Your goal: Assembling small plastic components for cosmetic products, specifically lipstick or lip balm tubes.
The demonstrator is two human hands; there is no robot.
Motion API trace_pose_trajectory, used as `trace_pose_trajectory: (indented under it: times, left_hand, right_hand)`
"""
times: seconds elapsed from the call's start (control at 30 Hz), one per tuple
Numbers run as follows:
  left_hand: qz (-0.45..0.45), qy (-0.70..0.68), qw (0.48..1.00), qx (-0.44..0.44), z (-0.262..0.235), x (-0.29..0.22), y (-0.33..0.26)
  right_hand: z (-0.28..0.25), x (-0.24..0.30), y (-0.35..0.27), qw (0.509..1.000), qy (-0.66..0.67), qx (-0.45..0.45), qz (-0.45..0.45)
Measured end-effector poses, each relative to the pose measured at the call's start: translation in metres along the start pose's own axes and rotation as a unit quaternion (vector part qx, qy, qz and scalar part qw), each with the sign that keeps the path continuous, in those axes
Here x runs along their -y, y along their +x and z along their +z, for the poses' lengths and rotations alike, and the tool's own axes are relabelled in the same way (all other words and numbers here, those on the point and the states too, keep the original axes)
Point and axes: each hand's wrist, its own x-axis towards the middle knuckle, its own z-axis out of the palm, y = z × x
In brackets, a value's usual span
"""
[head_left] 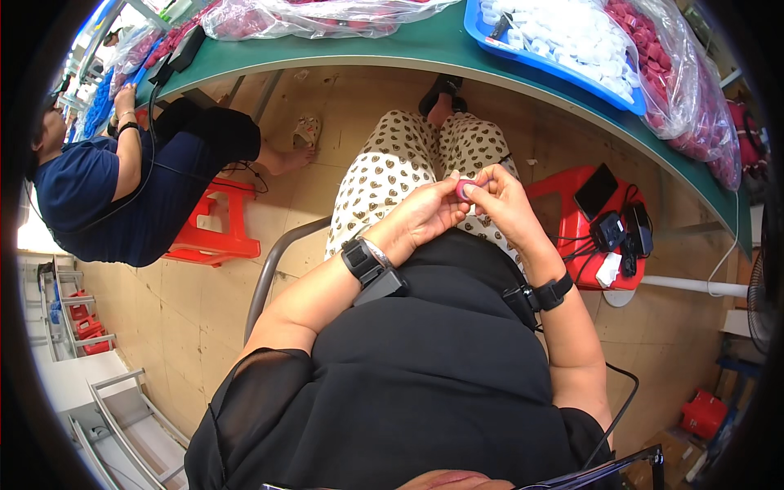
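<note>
Over my lap I hold a small round dark-red piece with a pale centre [463, 190], pinched between both hands. My left hand [427, 211] is palm up, its fingers curled and the thumb side against the piece. From the right, my right hand [504, 202] grips the same piece with thumb and fingertips. The fingers hide part of it, so its exact kind cannot be made out.
Ahead stands a green table [392, 47] with a blue tray [572, 83] of white pieces and plastic bags [694, 122] of dark-red pieces. A red stool [563, 184] at right carries a phone [596, 191] and cabled devices. At left a co-worker [106, 192] sits on another red stool [216, 229].
</note>
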Motion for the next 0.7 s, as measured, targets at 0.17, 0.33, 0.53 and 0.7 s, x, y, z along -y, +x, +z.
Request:
trace_pose_trajectory:
  times: [0.17,0.33,0.53,0.7]
  left_hand:
    - [0.028,0.044,0.999,-0.016,0.008,0.001,-0.007]
    - [0.09,0.153,0.984,-0.028,0.008,0.004,-0.008]
    - [0.081,0.06,0.995,-0.009,0.011,0.0,-0.006]
    - [0.052,0.091,0.994,0.009,0.011,-0.006,-0.009]
  right_hand:
    - [-0.001,-0.004,0.001,1.0,0.004,0.003,-0.012]
    - [0.004,-0.003,0.002,0.999,-0.029,-0.028,-0.011]
    - [0.009,0.012,-0.004,0.999,0.009,-0.013,-0.031]
    - [0.006,-0.002,-0.003,0.987,-0.102,0.001,-0.12]
